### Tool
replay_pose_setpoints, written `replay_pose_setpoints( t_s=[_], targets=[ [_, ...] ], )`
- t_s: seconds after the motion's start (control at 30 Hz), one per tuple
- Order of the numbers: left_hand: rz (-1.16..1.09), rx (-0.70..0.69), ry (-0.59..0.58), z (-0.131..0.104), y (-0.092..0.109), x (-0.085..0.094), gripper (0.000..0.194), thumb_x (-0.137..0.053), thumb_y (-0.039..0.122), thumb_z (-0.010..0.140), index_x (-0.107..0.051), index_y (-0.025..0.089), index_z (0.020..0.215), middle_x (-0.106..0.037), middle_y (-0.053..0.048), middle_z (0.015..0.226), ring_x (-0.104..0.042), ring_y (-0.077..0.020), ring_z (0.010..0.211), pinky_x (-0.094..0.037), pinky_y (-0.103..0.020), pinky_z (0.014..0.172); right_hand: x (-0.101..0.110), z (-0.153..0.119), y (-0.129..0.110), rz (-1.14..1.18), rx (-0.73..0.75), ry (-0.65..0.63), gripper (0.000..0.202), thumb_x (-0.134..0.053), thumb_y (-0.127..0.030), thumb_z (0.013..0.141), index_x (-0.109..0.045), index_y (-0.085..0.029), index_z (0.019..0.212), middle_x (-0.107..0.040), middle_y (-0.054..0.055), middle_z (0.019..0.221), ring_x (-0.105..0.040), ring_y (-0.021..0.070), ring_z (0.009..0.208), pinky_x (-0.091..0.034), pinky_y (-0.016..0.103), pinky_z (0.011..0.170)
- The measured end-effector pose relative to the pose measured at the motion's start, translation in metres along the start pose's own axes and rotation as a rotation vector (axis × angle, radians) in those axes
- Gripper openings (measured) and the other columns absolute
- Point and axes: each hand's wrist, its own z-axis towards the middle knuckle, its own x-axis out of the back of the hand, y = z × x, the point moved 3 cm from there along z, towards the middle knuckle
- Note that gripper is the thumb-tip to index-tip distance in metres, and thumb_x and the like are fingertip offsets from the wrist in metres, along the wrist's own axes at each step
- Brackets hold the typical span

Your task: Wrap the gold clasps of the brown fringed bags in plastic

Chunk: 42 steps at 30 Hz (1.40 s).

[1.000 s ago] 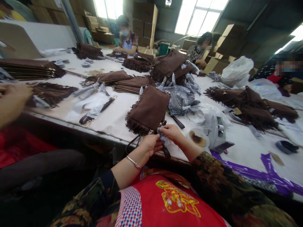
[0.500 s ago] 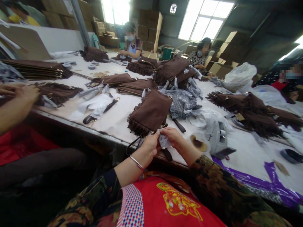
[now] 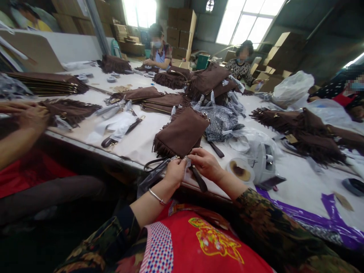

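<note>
A brown fringed bag [image 3: 182, 131] lies on the table edge in front of me. At its near corner, my left hand [image 3: 174, 172] is closed, pinching a thin plastic wrapping [image 3: 187, 163] beside the bag's metal fittings. My right hand [image 3: 207, 163] is closed too, its thumb and fingertips at the same wrapping, close to the left fingers. Exactly what lies between the right fingertips is partly hidden. Under the right hand a dark strap end [image 3: 199, 180] hangs toward the edge. Left of my hands, a strap loop [image 3: 153, 163] and more clear plastic [image 3: 150, 180] droop over the edge.
A tape roll [image 3: 240, 169] and a white tape dispenser [image 3: 263, 163] stand to the right. Behind the bag are a patterned grey bundle [image 3: 218, 123] and piled brown bags [image 3: 207, 83]. A co-worker's hands [image 3: 32, 117] work at left. Purple plastic [image 3: 309, 216] lies front right.
My left hand has shifted slightly left and down, drawing plastic with it. The clear plastic now spreads below the strap loop at left. My right hand has moved slightly left toward the fittings.
</note>
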Motion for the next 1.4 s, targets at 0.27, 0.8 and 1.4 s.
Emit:
replay_pose_setpoints(
  t_s=[0.27, 0.8, 1.4],
  targets=[
    [0.663, -0.46, 0.109, -0.011, 0.006, 0.018, 0.029, -0.055, 0.035, 0.089, -0.06, 0.017, 0.068, -0.057, 0.0, 0.064, -0.048, -0.0149, 0.064, -0.037, -0.028, 0.064, -0.003, 0.025, -0.011, -0.133, 0.194, -0.11, 0.02, -0.053, -0.015, 0.093, -0.072, -0.02, 0.097, -0.068, 0.008, 0.097, -0.06, 0.0192, 0.089, -0.047, 0.03, 0.079],
    [0.701, -0.528, 0.1, -0.014, 0.004, 0.02, 0.032, -0.049, 0.037, 0.092, -0.055, 0.019, 0.066, -0.055, -0.002, 0.065, -0.048, -0.0157, 0.065, -0.035, -0.029, 0.065, -0.012, 0.029, -0.011, 0.014, -0.317, -0.1, 0.014, -0.059, -0.023, 0.087, -0.066, -0.018, 0.076, -0.066, 0.004, 0.079, -0.059, 0.0169, 0.077, -0.041, 0.027, 0.071],
    [0.241, -0.242, 0.011, -0.013, -0.007, 0.016, 0.044, -0.06, 0.058, 0.082, -0.062, 0.017, 0.067, -0.056, 0.0, 0.057, -0.048, -0.0123, 0.052, -0.036, -0.025, 0.052, -0.027, 0.007, -0.015, 1.115, -1.067, -0.288, 0.027, -0.069, -0.041, 0.073, -0.06, -0.016, 0.07, -0.058, -0.002, 0.062, -0.034, 0.0042, 0.041, -0.017, 0.019, 0.038]
  ],
)
